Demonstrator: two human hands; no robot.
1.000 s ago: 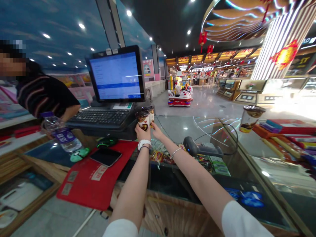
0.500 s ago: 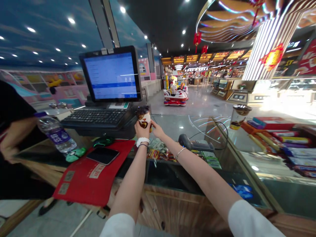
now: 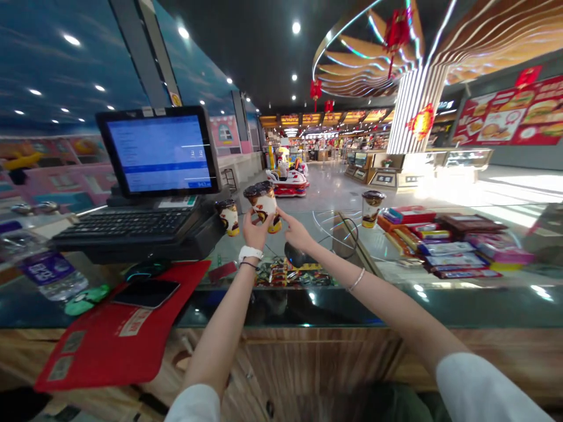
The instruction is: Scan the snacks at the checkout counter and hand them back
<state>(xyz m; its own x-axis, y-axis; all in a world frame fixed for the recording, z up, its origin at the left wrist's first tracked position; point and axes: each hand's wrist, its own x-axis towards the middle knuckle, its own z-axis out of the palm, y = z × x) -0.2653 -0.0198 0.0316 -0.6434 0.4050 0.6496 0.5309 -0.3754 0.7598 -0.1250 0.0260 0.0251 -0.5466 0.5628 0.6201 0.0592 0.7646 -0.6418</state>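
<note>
The left hand (image 3: pixel 254 231) holds up a paper cup (image 3: pixel 264 202) with a dark lid, its fingers (image 3: pixel 253 225) closed around the cup's lower body, above the glass-topped surface (image 3: pixel 484 302). A second cup (image 3: pixel 275 224) sits partly hidden just behind it; whether the left hand also bears its weight, I cannot tell. The right hand (image 3: pixel 299 233) reaches in from 4 o'clock, its fingertips (image 3: pixel 284 215) extended and loosely apart, just beside the cups, with no clear grip on anything. Its palm is above a barcode scanner (image 3: pixel 295 255). From the hands, a third cup (image 3: pixel 227 217) stands at 9 o'clock beside a touchscreen till (image 3: pixel 158 152), and a fourth cup (image 3: pixel 373 208) stands at 3 o'clock near stacked candy boxes (image 3: pixel 444 246). Snack packets (image 3: pixel 290 274) lie at 6 o'clock, a phone (image 3: pixel 145 293) on a red mat (image 3: pixel 118 346) at 7.
</note>
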